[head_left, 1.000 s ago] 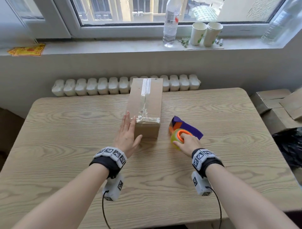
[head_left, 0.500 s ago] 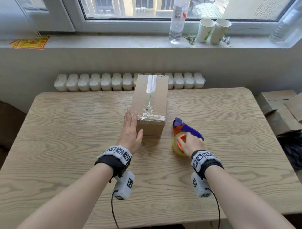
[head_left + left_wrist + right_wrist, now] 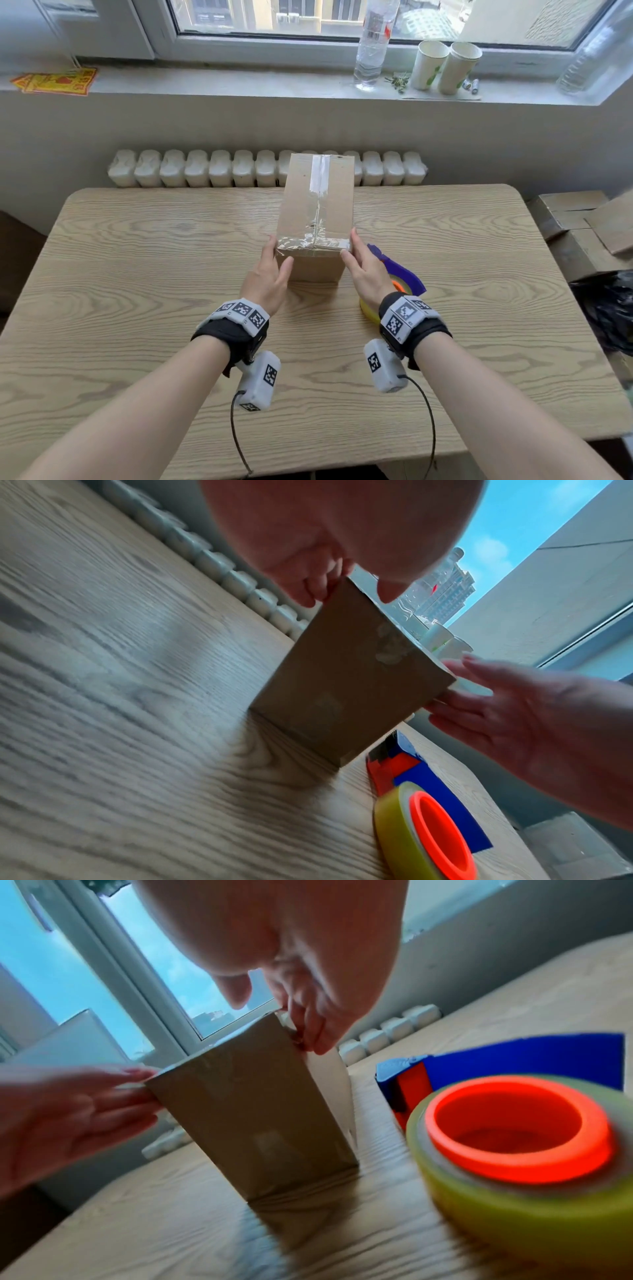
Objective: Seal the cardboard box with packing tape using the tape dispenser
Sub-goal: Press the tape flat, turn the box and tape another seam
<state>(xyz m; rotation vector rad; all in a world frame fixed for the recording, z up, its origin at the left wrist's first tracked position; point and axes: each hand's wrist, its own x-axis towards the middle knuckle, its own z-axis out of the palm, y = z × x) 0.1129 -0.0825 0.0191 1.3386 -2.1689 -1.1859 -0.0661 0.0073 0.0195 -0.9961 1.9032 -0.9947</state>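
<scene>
Table: wooden table (image 3: 137, 274) under a window.
Box: cardboard box (image 3: 317, 205), long axis pointing away toward the window.
Hands: left hand (image 3: 269, 277) and right hand (image 3: 364, 270), fingers straight, press its near corners.
Dispenser: tape dispenser (image 3: 400, 274) lies just right.

Brown box (image 3: 317, 205); blue dispenser (image 3: 402, 270), orange-cored yellow roll (image 3: 520, 1153).

Bright daylight from window (image 3: 342, 17) at back; glare on box tape (image 3: 320, 174). Soft shadows on desk (image 3: 137, 274). Wrist views motion-blurred, tilted, w/ wide-angle edge distortion; head view sharp.
</scene>
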